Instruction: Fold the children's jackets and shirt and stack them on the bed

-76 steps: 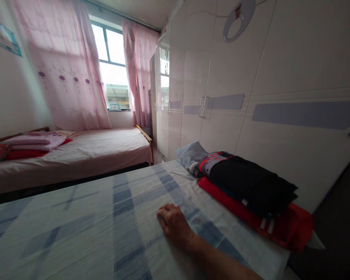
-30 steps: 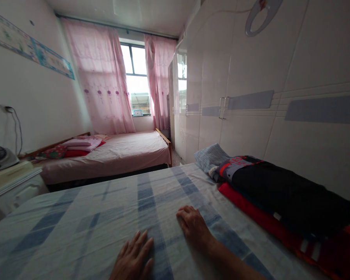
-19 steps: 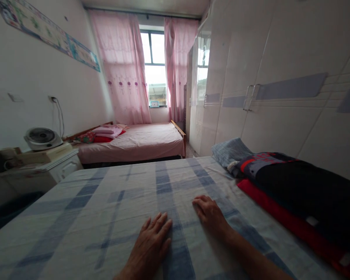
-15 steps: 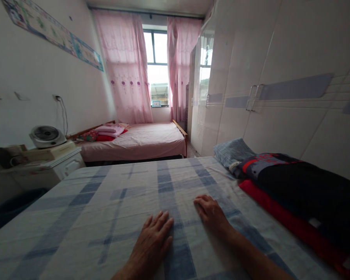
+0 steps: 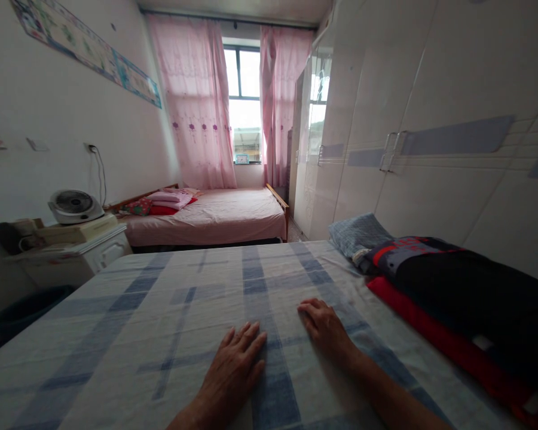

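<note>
My left hand [image 5: 237, 370] lies palm down on the bed sheet [image 5: 197, 334], its fingers stretched forward and slightly apart, holding nothing. To its right, my right hand [image 5: 326, 327] also rests on the sheet, fingers extended and pointing to the left, with nothing visible in them. The sheet is white with blue stripes and spreads flat with small wrinkles. Right of my right hand, folded black clothing [image 5: 466, 286] with a grey and red patterned part lies on a red folded cloth [image 5: 412, 313]. A blue-grey checked folded cloth [image 5: 358, 236] sits at the far end of that pile.
A second bed [image 5: 233, 215] with pink bedding stands beyond, below the pink curtains [image 5: 192, 107]. White wardrobes [image 5: 363, 179] line the right side. At the left, a fan [image 5: 75, 206] sits on a small cabinet [image 5: 103, 254], with a dark tub [image 5: 31, 310] below.
Both hands stay in nearly the same place on the sheet. The camera view has shifted very slightly, so the room appears a little farther right.
</note>
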A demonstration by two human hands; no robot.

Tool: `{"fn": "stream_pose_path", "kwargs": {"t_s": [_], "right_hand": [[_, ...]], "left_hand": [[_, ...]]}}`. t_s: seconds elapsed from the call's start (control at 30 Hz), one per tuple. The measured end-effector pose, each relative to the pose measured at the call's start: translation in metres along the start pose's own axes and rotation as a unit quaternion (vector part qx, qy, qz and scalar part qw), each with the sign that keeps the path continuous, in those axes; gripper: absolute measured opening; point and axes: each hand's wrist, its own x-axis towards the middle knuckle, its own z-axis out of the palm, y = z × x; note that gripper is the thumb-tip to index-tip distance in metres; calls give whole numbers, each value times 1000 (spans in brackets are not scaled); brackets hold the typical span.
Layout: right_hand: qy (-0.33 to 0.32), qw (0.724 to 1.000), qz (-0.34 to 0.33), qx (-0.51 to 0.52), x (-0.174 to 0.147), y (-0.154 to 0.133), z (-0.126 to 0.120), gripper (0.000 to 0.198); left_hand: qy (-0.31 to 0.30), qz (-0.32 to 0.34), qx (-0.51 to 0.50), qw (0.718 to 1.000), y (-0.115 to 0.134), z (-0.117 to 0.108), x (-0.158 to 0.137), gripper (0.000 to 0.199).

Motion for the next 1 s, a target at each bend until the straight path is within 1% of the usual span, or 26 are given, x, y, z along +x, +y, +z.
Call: {"fn": "stream_pose_path", "kwargs": {"t_s": [0.17, 0.37, 0.43, 0.5, 0.53, 0.6, 0.63, 0.67, 0.7, 0.73, 0.77, 0.8, 0.83, 0.87, 0.9, 0.93, 1.0], "right_hand": [[0, 1000, -5, 5, 1, 2, -1, 27], [23, 999, -20, 36, -1, 4, 1, 28], [39, 998, -16, 36, 2, 6, -6, 29], [71, 997, -1, 33, 7, 8, -28, 32], [97, 995, 6, 28, 9, 10, -45, 33], [165, 986, 18, -8, 11, 15, -90, 34], [213, 975, 13, -62, 9, 19, -115, 34], [262, 955, 11, -138, 6, 24, -141, 34], [286, 932, 23, -222, 1, 32, -165, 35], [301, 905, 51, -297, -5, 43, -187, 36], [310, 877, 101, -352, -12, 56, -206, 37], [298, 857, 159, -389, -19, 72, -220, 38], [277, 843, 225, -402, -27, 90, -230, 38], [236, 838, 301, -390, -34, 109, -237, 36], [193, 836, 374, -351, -40, 128, -240, 32], [174, 838, 395, -333, -47, 146, -242, 29], [159, 843, 433, -277, -57, 173, -241, 32]], "left_hand": [[9, 4, -4, 1000, -3, 6, 0, 45], [45, 27, 13, 999, -12, 20, -1, 45], [57, 37, 26, 997, -17, 24, -1, 44], [68, 48, 38, 996, -21, 28, 0, 42], [73, 54, 42, 995, -22, 30, 0, 42], [83, 62, 44, 994, -25, 33, 1, 42], [85, 62, 43, 994, -25, 33, 1, 42], [82, 60, 41, 994, -24, 33, 1, 42], [75, 55, 37, 995, -23, 31, 1, 42], [63, 47, 33, 996, -21, 29, 1, 42], [48, 38, 29, 998, -19, 26, 1, 43], [32, 29, 23, 999, -16, 22, 1, 43], [16, 21, 15, 1000, -13, 18, 1, 43], [2, 13, 8, 1000, -10, 14, 1, 43], [-10, 6, 0, 1000, -8, 10, 1, 44], [-20, 0, -7, 1000, -5, 7, 2, 44], [-34, -12, -20, 999, -2, 1, 2, 45]]}}
